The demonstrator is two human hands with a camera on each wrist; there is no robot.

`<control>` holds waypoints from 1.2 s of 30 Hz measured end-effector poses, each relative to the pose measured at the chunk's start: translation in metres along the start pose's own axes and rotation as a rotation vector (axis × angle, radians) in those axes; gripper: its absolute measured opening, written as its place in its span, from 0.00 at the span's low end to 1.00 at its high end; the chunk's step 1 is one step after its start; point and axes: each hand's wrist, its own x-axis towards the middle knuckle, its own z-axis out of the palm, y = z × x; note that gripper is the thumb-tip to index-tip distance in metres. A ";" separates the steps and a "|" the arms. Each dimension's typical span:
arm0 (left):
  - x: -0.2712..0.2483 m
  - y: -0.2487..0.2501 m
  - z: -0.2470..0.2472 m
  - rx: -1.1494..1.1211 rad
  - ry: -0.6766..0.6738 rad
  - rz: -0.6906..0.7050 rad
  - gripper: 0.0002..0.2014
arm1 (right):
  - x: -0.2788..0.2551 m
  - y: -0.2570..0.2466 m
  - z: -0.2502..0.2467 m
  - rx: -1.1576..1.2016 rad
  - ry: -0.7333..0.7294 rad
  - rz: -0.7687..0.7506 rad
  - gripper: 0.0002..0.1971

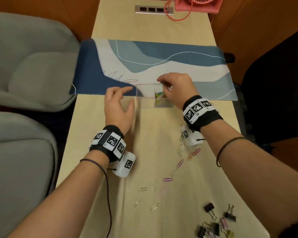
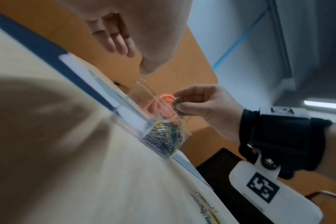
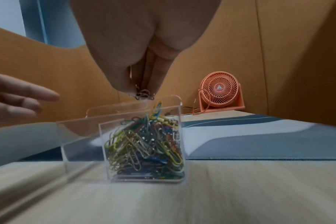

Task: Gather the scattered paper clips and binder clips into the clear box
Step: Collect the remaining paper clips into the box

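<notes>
The clear box [image 1: 145, 94] [image 3: 82, 145] [image 2: 132, 121] stands at the near edge of the blue desk mat; its right compartment holds a heap of coloured paper clips [image 3: 144, 144], its left one looks empty. My right hand [image 1: 175, 86] [image 3: 142, 84] hovers over the right compartment and pinches a small bunch of paper clips [image 3: 143, 94] [image 2: 176, 106]. My left hand [image 1: 118, 103] [image 3: 15, 100] floats just left of the box, fingers relaxed, holding nothing. Loose paper clips [image 1: 167, 179] trail across the table near me, and several binder clips [image 1: 215, 224] lie at the near right.
A blue and white desk mat [image 1: 179, 64] lies across the narrow wooden table [image 1: 96, 126]. A pink fan [image 1: 198, 3] [image 3: 220, 94] and a socket strip [image 1: 154, 9] are at the far end. Grey chairs [image 1: 27, 66] stand left; a dark chair [image 1: 273, 83] right.
</notes>
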 end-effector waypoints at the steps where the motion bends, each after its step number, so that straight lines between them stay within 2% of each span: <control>1: -0.005 -0.006 -0.005 -0.003 0.009 -0.034 0.18 | 0.000 0.000 0.001 -0.037 -0.008 -0.034 0.14; 4: -0.020 -0.020 -0.018 0.053 0.016 -0.114 0.17 | -0.003 0.001 0.003 -0.090 0.019 -0.102 0.13; 11: -0.056 -0.042 -0.031 0.286 -0.177 -0.187 0.14 | -0.017 0.003 0.007 -0.191 -0.070 -0.094 0.10; 13: -0.066 -0.043 -0.035 0.340 -0.223 -0.138 0.15 | -0.022 0.004 0.001 -0.217 -0.046 -0.093 0.09; 17: -0.089 -0.036 -0.041 0.429 -0.332 0.044 0.13 | -0.057 -0.004 -0.009 -0.192 -0.030 -0.046 0.10; 19: -0.101 -0.031 -0.045 0.462 -0.406 0.104 0.13 | -0.086 -0.015 -0.009 -0.165 -0.150 0.051 0.11; 22: -0.117 -0.021 -0.055 0.463 -0.505 0.070 0.14 | -0.135 -0.032 0.002 -0.185 -0.460 0.240 0.15; 23: -0.123 -0.016 -0.059 0.465 -0.536 0.049 0.14 | -0.151 -0.038 0.007 -0.212 -0.527 0.289 0.16; 25: -0.140 -0.005 -0.066 0.471 -0.581 0.034 0.16 | -0.182 -0.053 0.016 -0.292 -0.563 0.330 0.18; 28: -0.173 0.009 -0.071 0.408 -0.600 0.013 0.16 | -0.218 -0.076 0.023 -0.328 -0.529 0.364 0.17; 32: -0.210 0.021 -0.075 0.166 -0.604 -0.147 0.22 | -0.248 -0.097 0.030 -0.331 -0.537 0.322 0.19; 34: -0.219 0.022 -0.081 0.086 -0.554 -0.159 0.23 | -0.255 -0.099 0.031 -0.293 -0.506 0.317 0.23; 36: -0.223 0.018 -0.089 0.131 -0.438 -0.183 0.25 | -0.258 -0.097 0.026 -0.281 -0.454 0.334 0.26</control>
